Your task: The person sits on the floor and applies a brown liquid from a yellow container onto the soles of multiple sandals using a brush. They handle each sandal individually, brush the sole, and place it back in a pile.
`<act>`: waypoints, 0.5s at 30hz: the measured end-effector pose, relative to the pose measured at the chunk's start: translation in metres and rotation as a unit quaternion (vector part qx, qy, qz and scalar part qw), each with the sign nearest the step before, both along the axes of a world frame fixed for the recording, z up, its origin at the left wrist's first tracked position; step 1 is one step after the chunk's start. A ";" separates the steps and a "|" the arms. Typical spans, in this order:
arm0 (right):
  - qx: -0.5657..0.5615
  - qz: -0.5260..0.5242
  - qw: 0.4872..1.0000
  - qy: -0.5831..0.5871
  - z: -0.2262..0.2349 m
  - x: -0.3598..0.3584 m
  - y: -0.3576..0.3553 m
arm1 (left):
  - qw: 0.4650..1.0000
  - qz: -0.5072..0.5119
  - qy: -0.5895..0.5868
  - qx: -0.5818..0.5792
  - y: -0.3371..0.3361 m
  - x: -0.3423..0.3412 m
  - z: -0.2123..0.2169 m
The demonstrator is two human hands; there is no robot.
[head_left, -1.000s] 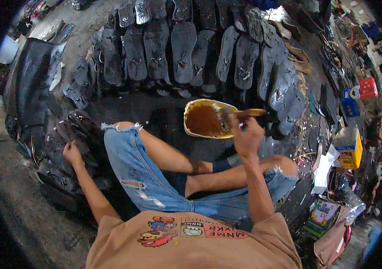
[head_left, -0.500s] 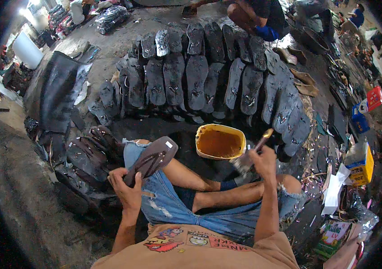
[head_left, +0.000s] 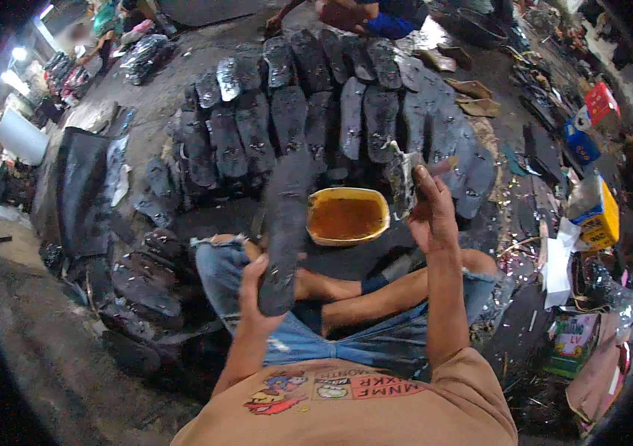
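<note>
A dark shoe sole [head_left: 283, 230] is held upright by its lower end in the left hand [head_left: 257, 297], whose fingers are closed around it, just at nine o'clock from the yellow tub of brown glue [head_left: 346, 217]. A glue brush [head_left: 403, 178] is gripped in the closed right hand [head_left: 429, 212] at three o'clock from the tub, raised clear of the glue. From the tub's ten to two o'clock, rows of dark soles [head_left: 331, 111] are laid out on the floor, many with a wet sheen, so much of the coating appears done. At eight o'clock a stack of soles [head_left: 142, 279] is seen beside the knee, seemingly uncoated; the held sole itself looks dry and is judged not yet brushed.
</note>
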State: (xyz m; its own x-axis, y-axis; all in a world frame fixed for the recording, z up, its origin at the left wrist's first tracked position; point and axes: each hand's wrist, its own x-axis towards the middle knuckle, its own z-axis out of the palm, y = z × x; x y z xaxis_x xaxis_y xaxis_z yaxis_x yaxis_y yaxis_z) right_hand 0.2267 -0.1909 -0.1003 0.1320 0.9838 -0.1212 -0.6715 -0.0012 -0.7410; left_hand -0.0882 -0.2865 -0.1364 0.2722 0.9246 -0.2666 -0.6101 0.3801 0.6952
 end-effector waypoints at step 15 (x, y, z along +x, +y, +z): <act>0.241 -0.063 0.768 -0.591 -0.029 -0.090 -0.052 | 0.962 -0.015 -0.264 -0.061 0.014 0.020 0.010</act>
State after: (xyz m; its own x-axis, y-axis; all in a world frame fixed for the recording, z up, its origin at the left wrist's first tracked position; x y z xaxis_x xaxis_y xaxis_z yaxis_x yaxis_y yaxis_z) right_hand 0.1370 -0.2430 -0.1293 -0.0321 0.8475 0.5298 0.4973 0.4734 -0.7271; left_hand -0.0685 -0.2721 -0.1264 0.4259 0.8848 -0.1889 -0.8537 0.4622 0.2401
